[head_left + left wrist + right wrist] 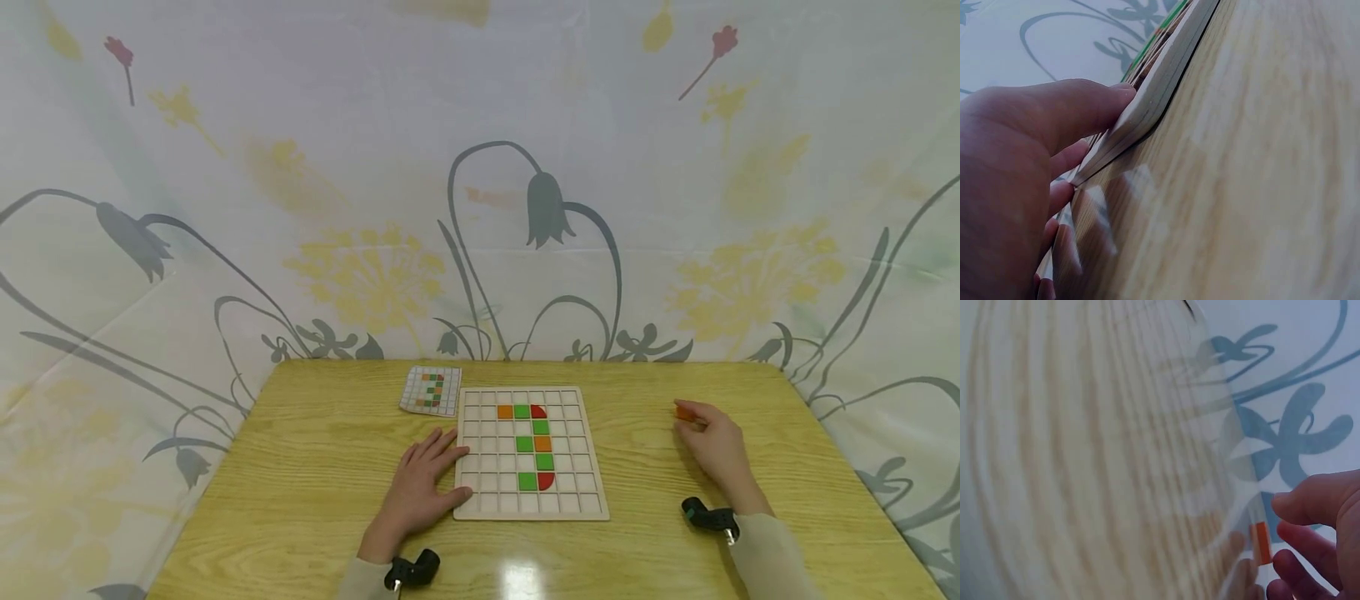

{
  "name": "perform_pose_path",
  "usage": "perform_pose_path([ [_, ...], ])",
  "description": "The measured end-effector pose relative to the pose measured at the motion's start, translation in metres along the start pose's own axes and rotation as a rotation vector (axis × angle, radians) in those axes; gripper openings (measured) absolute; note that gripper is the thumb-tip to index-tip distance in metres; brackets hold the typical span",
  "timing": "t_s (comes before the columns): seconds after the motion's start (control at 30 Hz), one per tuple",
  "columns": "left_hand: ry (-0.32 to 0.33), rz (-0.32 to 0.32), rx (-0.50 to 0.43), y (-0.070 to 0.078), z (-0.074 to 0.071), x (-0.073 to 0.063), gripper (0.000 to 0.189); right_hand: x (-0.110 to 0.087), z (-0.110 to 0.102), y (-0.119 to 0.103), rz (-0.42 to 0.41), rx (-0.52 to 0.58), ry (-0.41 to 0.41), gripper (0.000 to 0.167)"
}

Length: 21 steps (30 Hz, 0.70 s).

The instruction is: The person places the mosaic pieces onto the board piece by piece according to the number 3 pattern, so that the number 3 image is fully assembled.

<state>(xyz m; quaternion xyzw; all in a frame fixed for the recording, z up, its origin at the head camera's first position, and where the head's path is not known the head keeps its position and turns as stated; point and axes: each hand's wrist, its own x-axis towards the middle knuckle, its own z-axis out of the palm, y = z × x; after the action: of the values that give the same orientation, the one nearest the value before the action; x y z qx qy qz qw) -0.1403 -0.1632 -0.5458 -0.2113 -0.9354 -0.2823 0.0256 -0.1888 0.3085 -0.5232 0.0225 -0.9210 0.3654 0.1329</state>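
Note:
A pale gridded board (480, 503) lies on the table with green, orange and red tiles set in its squares. My left hand (420, 490) rests at its left edge, thumb on the rim and fingers spread beside it. Close up in the left wrist view, the thumb (1094, 103) lies over the board's edge (1141, 119). Well to the right of the board, my right hand (712, 442) has its fingertips at a small orange tile (683, 412). In the right wrist view this tile (1261, 544) sits at table level just beyond loosely bent fingers, with a gap to the thumb.
A printed card (431, 391) with a coloured grid pattern lies at the board's upper left. The wooden table (300, 467) reaches back to a flower-patterned cloth (480, 208). Dark wrist devices (411, 570) sit on both wrists.

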Motion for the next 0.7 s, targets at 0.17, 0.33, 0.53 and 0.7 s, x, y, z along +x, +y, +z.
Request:
perform_pose_path([
  [0.17, -0.002, 0.0, -0.003, 0.0, 0.0, 0.0, 0.058, -0.002, -0.002, 0.004, 0.051, -0.017, 0.005, 0.042],
  [0.33, 0.0, -0.001, -0.006, 0.001, -0.001, 0.001, 0.059, -0.001, -0.001, 0.008, 0.06, -0.039, 0.018, 0.042],
  [0.53, 0.0, -0.001, -0.009, 0.001, -0.001, 0.001, 0.059, 0.002, 0.001, 0.011, 0.046, -0.062, 0.016, 0.035],
  [0.7, -0.005, -0.008, -0.004, 0.001, 0.0, 0.001, 0.06, 0.003, 0.001, 0.01, 0.052, -0.076, -0.017, 0.029],
])
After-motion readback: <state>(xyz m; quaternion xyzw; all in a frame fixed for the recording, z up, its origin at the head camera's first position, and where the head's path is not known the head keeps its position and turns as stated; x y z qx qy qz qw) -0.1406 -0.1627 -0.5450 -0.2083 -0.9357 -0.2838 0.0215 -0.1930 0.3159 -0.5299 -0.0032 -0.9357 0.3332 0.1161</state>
